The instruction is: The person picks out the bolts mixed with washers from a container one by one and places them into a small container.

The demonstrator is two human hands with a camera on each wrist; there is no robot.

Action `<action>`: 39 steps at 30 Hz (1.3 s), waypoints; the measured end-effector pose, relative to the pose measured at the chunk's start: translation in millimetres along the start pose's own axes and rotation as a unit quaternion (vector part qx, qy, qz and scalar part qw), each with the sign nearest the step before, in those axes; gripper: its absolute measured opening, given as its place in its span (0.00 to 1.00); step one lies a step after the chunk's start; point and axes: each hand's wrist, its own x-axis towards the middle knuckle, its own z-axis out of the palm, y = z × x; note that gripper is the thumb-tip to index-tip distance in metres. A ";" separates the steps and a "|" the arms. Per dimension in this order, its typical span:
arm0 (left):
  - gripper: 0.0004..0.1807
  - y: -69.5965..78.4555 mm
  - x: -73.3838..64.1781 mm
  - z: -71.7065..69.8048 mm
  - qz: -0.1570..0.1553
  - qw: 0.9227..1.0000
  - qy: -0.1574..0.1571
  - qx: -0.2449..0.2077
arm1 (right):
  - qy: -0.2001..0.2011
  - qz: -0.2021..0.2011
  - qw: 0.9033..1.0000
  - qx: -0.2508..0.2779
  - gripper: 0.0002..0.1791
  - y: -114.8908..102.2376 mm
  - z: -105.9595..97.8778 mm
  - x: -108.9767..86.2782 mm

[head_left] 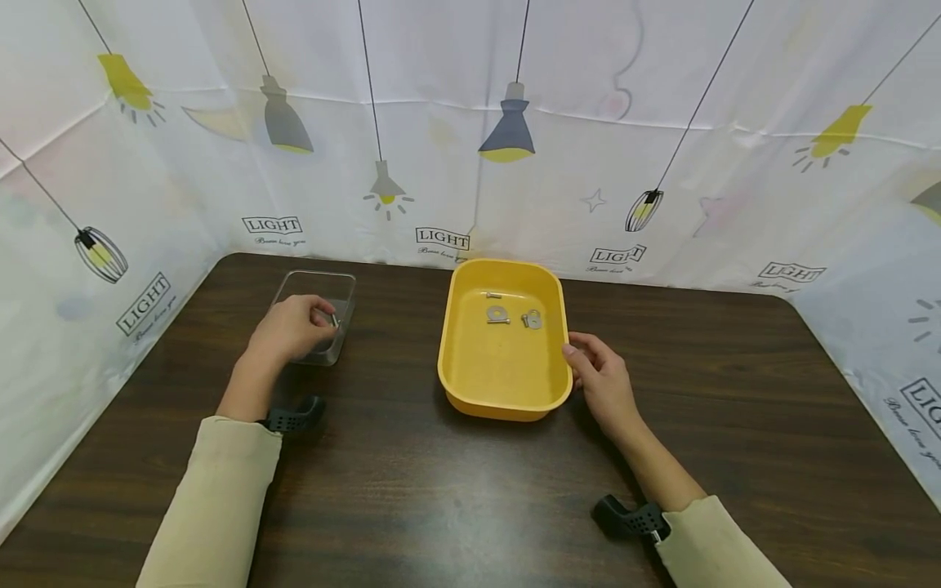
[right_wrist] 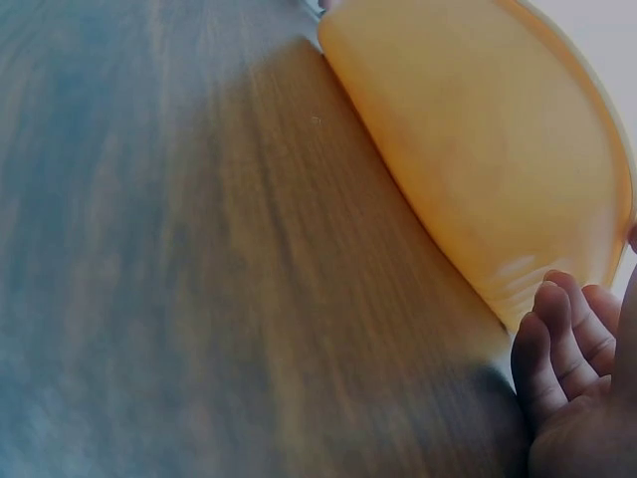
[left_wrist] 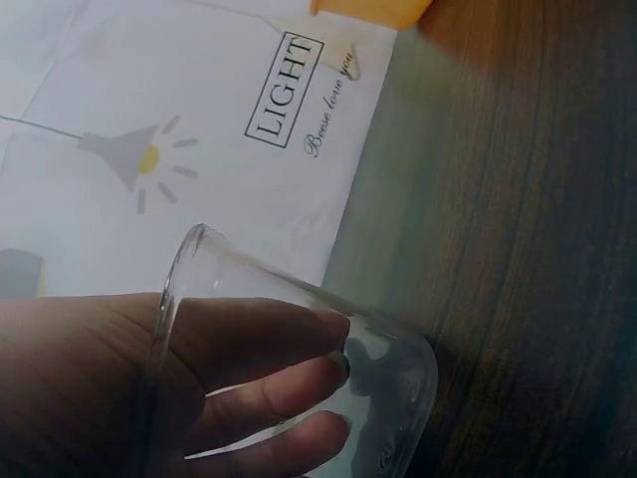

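Observation:
In the head view my left hand (head_left: 290, 328) reaches over a clear plastic box (head_left: 345, 322) at the left, fingertips bent down. Its thumb and fingers pinch a small silvery screw (head_left: 335, 321); the left wrist view shows the fingers behind the clear wall. My right hand (head_left: 604, 384) grips the right side of a yellow tray (head_left: 503, 412), thumb at the rim and fingers (right_wrist: 555, 329) against the outer wall. On the tray floor lie several screws (head_left: 498, 321) and flat washers (head_left: 497, 312), grouped toward the far end.
Both containers stand on a dark wooden table (head_left: 397, 490), the yellow tray at the middle and close to the back edge. A white curtain (head_left: 441, 73) printed with lamps hangs behind and along the sides. Black straps (head_left: 294, 415) sit at both wrists.

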 end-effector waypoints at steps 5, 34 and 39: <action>0.20 -0.2 -0.1 1.0 0.001 1.000 0.000 0.004 | 0.000 -0.006 1.000 0.000 0.23 0.7 -0.1 -0.3; 0.21 0.9 -2.7 0.2 0.003 1.000 -0.013 0.006 | -0.007 -0.015 1.000 -0.005 0.24 1.0 -0.2 -0.9; 0.20 1.1 -2.7 -0.1 0.006 1.000 -0.011 0.003 | -0.006 -0.016 1.000 -0.004 0.24 0.9 -0.2 -1.1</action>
